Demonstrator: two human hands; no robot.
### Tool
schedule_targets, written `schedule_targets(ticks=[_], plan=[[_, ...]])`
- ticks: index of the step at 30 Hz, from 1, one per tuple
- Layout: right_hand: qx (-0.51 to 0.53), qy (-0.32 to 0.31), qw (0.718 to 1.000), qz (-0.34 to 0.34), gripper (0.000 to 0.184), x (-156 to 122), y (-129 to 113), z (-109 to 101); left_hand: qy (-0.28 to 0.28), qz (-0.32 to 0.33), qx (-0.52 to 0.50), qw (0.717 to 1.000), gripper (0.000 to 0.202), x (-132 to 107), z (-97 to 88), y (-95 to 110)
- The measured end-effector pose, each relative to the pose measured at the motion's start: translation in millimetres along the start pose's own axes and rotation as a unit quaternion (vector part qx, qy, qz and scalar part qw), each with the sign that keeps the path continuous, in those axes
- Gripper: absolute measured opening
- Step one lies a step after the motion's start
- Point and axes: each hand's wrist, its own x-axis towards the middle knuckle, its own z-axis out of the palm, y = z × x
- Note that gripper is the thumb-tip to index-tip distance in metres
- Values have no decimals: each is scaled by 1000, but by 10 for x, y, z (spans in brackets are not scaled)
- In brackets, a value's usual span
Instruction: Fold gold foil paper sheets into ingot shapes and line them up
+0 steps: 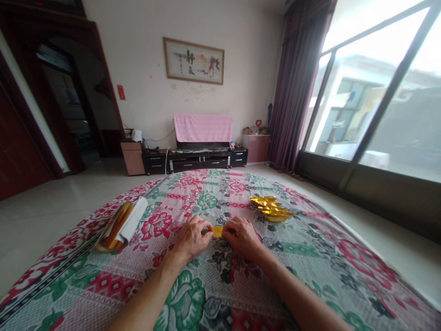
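A small piece of gold paper (217, 231) spans the gap between my two hands, low over the middle of the cloth-covered table. My left hand (195, 236) pinches its left end between thumb and fingers. On the other end, my right hand (241, 235) is closed in a similar pinch. The fingers hide both ends of the paper, so its full shape cannot be made out. To the right and a little farther off lie several shiny folded gold paper ingots (275, 212), grouped close together.
A flowered tablecloth (186, 299) covers the round table. On its left lies an opened pack (119, 227) with gold-brown sheets and white paper. Beyond the table stand a low black cabinet (203, 161) and a television under a pink towel (203, 128). Windows line the right side.
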Motion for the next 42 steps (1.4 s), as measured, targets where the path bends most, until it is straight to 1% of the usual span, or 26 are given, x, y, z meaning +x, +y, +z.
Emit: schedule_targets(ticks=[4,9,15,17,22,28,36,39,42], plan=[[-14,-4,1000,25,11,-12,25,-20,1,1,4,1000,12,-2,-5,1],[-13,-12,999,37,12,2,65,-40,-4,1,4,1000,12,3,-20,14],[-18,-16,998,51,14,-17,147,-117,0,3,-3,1000,12,1,-7,4],[-17,-17,999,46,15,-19,180,-124,1,3,-4,1000,12,0,0,-5],[8,-25,999,27,12,-5,252,-118,5,1,-1,1000,14,0,12,-13],[21,-39,999,20,14,-6,249,-190,3,-3,-1,1000,13,1,8,5],[60,-34,997,-31,14,-7,276,-224,4,-3,0,1000,14,-5,1,12],[78,-36,996,-39,13,-14,287,-258,8,0,-1,1000,14,-2,7,3],[81,-26,996,-34,14,-28,314,-289,11,0,-1,1000,13,3,19,-8]])
